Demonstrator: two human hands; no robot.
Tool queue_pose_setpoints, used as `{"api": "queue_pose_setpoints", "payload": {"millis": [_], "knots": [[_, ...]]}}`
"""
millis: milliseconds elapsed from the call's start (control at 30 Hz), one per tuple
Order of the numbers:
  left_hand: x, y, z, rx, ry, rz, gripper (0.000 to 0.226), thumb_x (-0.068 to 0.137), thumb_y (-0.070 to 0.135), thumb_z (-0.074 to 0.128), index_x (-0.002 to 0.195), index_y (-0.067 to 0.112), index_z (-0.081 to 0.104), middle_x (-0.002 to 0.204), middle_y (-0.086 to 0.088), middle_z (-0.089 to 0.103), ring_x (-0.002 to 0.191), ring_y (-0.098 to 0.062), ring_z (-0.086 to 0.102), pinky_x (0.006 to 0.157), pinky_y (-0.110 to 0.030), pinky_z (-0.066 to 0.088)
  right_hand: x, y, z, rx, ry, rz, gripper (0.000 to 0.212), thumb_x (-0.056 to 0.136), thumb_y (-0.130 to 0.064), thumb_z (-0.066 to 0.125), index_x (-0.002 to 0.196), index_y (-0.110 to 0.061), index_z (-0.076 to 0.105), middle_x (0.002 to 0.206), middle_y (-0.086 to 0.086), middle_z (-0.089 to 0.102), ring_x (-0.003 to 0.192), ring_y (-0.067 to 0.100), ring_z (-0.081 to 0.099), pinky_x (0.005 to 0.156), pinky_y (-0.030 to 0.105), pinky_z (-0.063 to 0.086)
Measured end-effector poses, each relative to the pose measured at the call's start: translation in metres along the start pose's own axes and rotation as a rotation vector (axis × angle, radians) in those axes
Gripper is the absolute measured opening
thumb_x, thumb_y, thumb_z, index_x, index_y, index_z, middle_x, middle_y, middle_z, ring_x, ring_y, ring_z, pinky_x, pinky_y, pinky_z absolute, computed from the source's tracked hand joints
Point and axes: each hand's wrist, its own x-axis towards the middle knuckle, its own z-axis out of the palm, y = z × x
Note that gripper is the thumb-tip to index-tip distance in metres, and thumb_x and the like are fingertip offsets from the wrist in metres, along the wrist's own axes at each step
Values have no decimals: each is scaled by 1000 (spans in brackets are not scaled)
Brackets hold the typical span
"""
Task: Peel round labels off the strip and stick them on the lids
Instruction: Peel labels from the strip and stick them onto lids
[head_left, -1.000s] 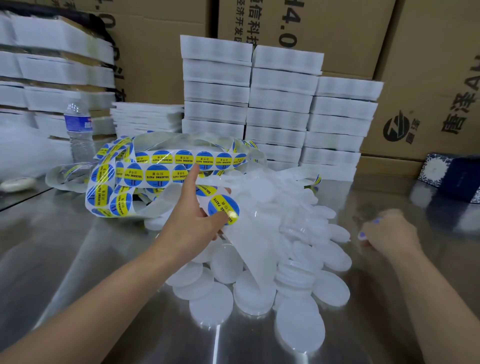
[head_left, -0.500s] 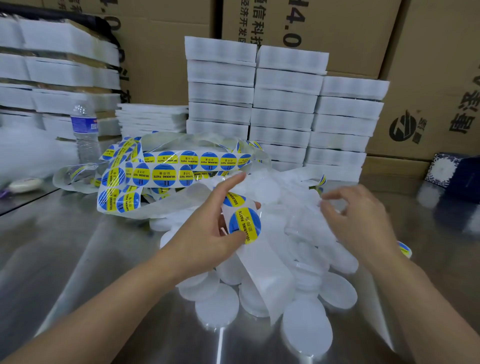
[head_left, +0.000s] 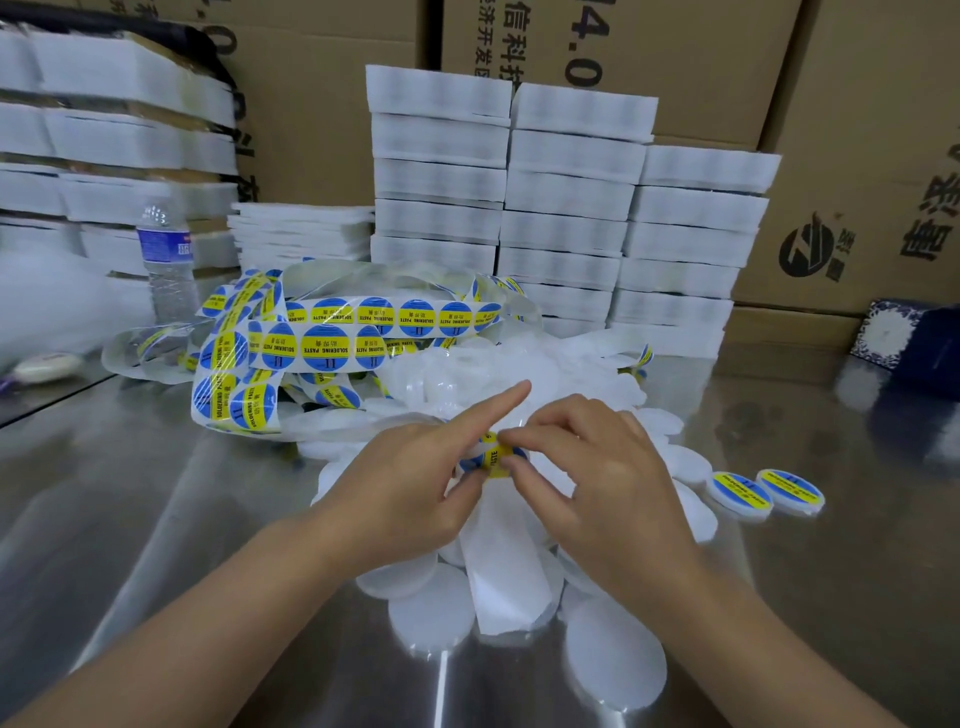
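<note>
Left hand (head_left: 410, 483) grips strip (head_left: 498, 566); right hand (head_left: 608, 483) pinches 1 label (head_left: 493, 460) at its 3 o'clock edge. Peel slowly, low angle, avoid creasing.

"SOLDERING PASTE" on blue-yellow round labels (head_left: 318, 347) along strip (head_left: 498, 571); "4.0", "信科" on cardboard box (head_left: 675, 41).

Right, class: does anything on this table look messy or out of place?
The label strip lies in a tangled heap, not a roll, and blank lids sprawl in a loose, overlapping pile. Nothing looks damaged.
</note>
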Motion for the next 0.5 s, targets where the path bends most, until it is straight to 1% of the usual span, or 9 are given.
{"api": "queue_pose_setpoints", "payload": {"millis": [67,133,167,233,300,400,433,467,500], "knots": [[0,1,-1,59,16,38,79,82,11,58,143,36,14,68,5,62,63,-16,57,60,-31,49,-1,0,1,-16,3,10,12,80,-23,64,85,-17,74,74,-1,62,66,20,59,60,33,40],[1,2,-2,95,24,63,76,79,11,56,142,31,20,67,3,64,60,-10,52,57,-30,47,-1,1,2,-22,14,17,8,76,-20,68,81,-18,74,71,-2,61,64,21,58,61,32,37],[1,2,-1,99,24,75,76,78,10,56,142,30,22,68,5,64,61,-7,48,56,-26,45,-1,1,3,-23,22,16,8,76,-21,67,79,-18,73,70,-2,60,63,21,57,61,32,35],[1,2,-1,53,14,81,76,77,10,56,142,35,28,73,20,62,68,-3,47,60,-24,45,-1,2,3,-23,29,21,10,77,-23,64,76,-17,73,69,-2,60,62,21,57,61,32,34],[0,3,-2,-38,35,52,69,79,20,55,139,45,34,71,29,53,71,-1,50,67,-23,46,-1,2,3,-20,34,33,6,75,-21,68,74,-17,73,69,-2,60,62,21,58,62,32,35],[4,5,-5,-215,213,-102,46,81,37,50,123,54,42,76,26,58,69,5,56,66,-14,45,-1,1,4,13,22,75,1,71,-17,71,71,-18,72,70,-3,61,62,16,54,64,30,35],[7,4,-6,-280,291,-186,37,84,37,52,116,55,46,77,24,62,68,5,60,66,-16,48,-1,0,4,35,8,96,2,71,-17,71,71,-19,71,71,-4,60,62,13,51,65,28,35],[10,2,-7,-327,354,-276,31,88,34,55,111,53,49,79,20,66,67,3,63,68,-23,52,-2,0,3,63,-10,116,2,71,-17,71,70,-19,71,71,-4,60,63,10,48,66,26,34],[12,0,-9,-354,395,-357,31,90,27,58,108,51,50,85,16,69,67,1,66,69,-31,55,-2,-1,3,95,-32,134,2,71,-17,71,69,-19,70,71,-4,60,65,7,44,67,23,33]]}}
